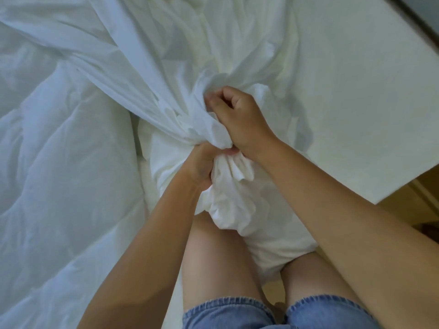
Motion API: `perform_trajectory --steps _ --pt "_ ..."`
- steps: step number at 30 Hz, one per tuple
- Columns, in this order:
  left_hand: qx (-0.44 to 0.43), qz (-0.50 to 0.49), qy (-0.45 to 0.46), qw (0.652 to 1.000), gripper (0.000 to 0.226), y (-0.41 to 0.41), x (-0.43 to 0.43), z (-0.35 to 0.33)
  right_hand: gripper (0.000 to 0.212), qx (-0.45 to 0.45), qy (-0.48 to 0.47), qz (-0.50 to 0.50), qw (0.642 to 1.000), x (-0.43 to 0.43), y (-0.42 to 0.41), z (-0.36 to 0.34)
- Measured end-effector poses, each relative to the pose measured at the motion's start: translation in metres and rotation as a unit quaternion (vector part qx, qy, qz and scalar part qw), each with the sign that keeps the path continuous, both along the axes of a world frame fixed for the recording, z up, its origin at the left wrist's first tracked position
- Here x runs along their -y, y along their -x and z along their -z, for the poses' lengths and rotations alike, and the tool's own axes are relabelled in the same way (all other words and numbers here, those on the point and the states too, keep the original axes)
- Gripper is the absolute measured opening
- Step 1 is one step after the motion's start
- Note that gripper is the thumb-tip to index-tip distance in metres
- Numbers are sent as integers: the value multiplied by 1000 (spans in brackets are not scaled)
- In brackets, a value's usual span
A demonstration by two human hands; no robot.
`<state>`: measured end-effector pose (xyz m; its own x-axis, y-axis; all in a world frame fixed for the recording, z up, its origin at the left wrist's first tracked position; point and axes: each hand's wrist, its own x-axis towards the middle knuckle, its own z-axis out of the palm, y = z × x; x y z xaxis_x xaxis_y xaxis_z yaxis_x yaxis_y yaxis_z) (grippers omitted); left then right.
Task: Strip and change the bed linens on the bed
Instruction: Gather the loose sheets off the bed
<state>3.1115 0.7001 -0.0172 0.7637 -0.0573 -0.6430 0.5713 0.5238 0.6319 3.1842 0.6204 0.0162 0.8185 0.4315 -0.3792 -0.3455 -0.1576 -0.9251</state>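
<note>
A white sheet point(147, 67) lies bunched and twisted across the bed, its folds running from the upper left down to the middle of the view. My left hand point(202, 162) grips the gathered bundle from below. My right hand point(237, 119) sits just above it, fingers curled into the same bunched cloth. A loose wad of the sheet point(237, 205) hangs down over my knees. To the right, the bare white mattress point(356, 103) shows flat and smooth.
A white quilted duvet point(59, 174) covers the left side. My legs in denim shorts point(225, 314) are at the bottom. Wooden floor point(413, 198) shows past the mattress corner at the right, and a dark edge point(418, 15) crosses the top right.
</note>
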Motion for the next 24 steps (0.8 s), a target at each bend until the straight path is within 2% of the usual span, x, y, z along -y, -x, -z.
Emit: perform_trajectory --steps 2,4,7,8,11,14,17,20,24 --pt "26 -22 -7 999 14 1 0 -3 49 -83 -61 25 994 15 2 -1" --pt "28 -31 -2 999 14 1 2 -4 47 -116 -84 11 990 32 8 0" --pt "32 6 -23 999 19 -2 6 -8 15 -26 24 -21 999 42 10 5" --pt "26 22 -25 999 25 -2 5 -9 11 -6 49 -22 999 41 5 6" --pt "-35 60 -20 997 47 -1 -7 -15 15 25 71 -110 991 29 -14 3" --pt "-57 75 -11 996 51 -5 -19 -18 15 48 68 -169 982 16 -26 0" --pt "-52 76 -7 996 49 -11 -13 -19 17 47 65 -123 989 18 -24 5" --pt "-14 81 13 997 47 -15 -3 -12 12 -28 28 -21 999 48 -4 16" --pt "-29 77 19 996 49 -17 1 -4 13 -40 108 -26 993 96 23 39"
